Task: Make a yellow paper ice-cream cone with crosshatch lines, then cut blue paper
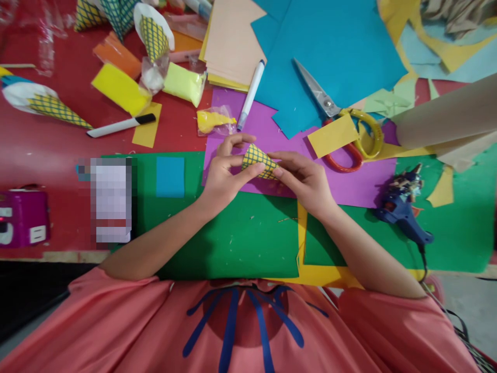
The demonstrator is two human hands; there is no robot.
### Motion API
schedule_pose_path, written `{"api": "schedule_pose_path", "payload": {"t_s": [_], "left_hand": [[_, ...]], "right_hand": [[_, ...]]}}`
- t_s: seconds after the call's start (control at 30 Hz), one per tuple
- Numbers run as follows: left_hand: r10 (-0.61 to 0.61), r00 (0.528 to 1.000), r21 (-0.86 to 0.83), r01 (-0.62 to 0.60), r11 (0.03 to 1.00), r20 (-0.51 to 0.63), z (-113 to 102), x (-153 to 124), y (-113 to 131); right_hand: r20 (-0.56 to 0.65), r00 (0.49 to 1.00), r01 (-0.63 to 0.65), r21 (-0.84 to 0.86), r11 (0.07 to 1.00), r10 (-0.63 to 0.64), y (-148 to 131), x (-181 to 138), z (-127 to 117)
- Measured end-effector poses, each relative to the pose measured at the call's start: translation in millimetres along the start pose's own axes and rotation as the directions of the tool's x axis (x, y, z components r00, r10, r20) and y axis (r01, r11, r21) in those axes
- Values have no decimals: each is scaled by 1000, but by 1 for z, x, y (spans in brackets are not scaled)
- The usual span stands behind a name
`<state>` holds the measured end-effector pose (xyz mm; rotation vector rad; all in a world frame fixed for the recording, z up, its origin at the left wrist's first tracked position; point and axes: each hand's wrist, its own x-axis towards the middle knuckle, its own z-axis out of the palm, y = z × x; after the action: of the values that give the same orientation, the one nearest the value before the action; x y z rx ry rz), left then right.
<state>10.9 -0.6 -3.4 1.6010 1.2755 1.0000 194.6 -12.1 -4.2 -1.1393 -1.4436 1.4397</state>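
Note:
Both my hands hold a small yellow paper cone with a dark grid pattern above the purple sheet. My left hand pinches the cone's wide end with thumb and fingers curled round it. My right hand grips the narrow end, fingers pressed together on it. Under my forearms lies a green sheet with a yellow sheet beneath it.
Scissors with red and yellow handles lie on blue paper. A blue glue gun rests at right. Two white markers, yellow clay packets, finished patterned cones, a small blue square and a purple device surround the work.

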Motion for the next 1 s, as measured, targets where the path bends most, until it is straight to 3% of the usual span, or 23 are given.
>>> {"api": "schedule_pose_path", "payload": {"t_s": [0.13,0.3,0.43,0.6,0.87,1.0], "left_hand": [[-1,999,-74,-2,997,-44,3,-2,0],[-29,999,-164,35,986,39,4,-4,-4],[-13,993,-80,23,997,117,1,-3,-3],[19,991,-26,-16,1000,136,0,-1,-3],[18,1000,-76,-18,997,-4,5,-2,-5],[-6,1000,-90,7,996,9,4,-2,-5]], "right_hand": [[-36,999,19,-51,999,-20,-2,0,-1],[-50,997,52,-115,992,-58,0,-1,-1],[-45,997,51,-157,986,-59,-1,-1,0],[-42,998,49,-132,990,-55,-1,-2,2],[-151,987,52,-2,999,-52,-2,-2,0],[-217,969,117,-33,993,-122,-1,-3,-1]]}}
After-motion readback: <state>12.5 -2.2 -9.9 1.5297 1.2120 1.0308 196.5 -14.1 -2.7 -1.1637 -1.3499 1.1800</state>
